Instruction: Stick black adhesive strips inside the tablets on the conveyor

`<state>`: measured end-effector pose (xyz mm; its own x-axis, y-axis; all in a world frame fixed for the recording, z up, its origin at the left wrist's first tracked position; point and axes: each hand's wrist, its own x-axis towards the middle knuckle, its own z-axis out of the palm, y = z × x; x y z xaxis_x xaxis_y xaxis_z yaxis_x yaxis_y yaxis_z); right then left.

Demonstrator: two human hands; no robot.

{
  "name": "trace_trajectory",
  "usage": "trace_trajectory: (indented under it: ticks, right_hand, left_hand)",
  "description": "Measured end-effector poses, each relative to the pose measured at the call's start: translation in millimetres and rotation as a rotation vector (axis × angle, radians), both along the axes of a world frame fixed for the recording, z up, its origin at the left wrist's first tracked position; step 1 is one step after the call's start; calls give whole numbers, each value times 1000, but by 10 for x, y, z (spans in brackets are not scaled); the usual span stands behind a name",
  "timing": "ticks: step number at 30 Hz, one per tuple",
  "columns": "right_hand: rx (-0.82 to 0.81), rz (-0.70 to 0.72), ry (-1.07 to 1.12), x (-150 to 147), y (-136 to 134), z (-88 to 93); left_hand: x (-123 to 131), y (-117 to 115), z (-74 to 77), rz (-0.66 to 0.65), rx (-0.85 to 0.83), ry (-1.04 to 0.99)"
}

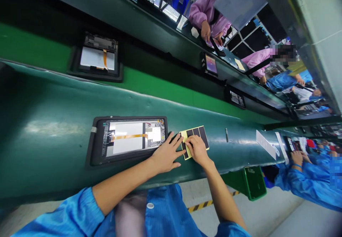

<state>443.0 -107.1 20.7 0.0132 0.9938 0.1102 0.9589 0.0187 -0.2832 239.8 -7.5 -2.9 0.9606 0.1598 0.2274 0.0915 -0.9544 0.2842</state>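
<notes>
A yellow sheet with black rectangular pieces (203,137) lies on the green bench. My left hand (167,155) is spread, its fingertips resting on the sheet's left edge. Over the sheet, my right hand (198,150) has its thumb and fingers pinched together near a bare yellow strip; whatever is between the fingertips is too small to make out. Left of my hands, an opened tablet-like device (128,139) sits in a black foam tray (96,151), with its white panel, orange ribbon cable and circuit board showing.
Beyond the bench runs a green conveyor (160,87) carrying a second opened device (97,58) and other units. A small dark tool (226,135) and a white plate (265,145) lie rightward. A green bin (255,183) stands below the bench edge. Co-workers sit opposite and far right.
</notes>
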Motion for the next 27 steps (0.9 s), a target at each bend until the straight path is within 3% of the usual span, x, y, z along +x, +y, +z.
trace_trajectory:
  ticks: [10, 17, 22, 27]
  right_hand:
    - [189, -175, 40, -70, -276, -115]
    - [340, -354, 58, -6, -306, -170]
    - [345, -328, 113, 11, -228, 61]
    - [314, -248, 187, -123, -52, 424]
  left_hand:
    - [-3, 12, 43, -23, -16, 56]
    - [-11, 17, 39, -23, -38, 55]
    - [-13, 48, 51, -41, -68, 16]
    - [-180, 95, 195, -16, -100, -144]
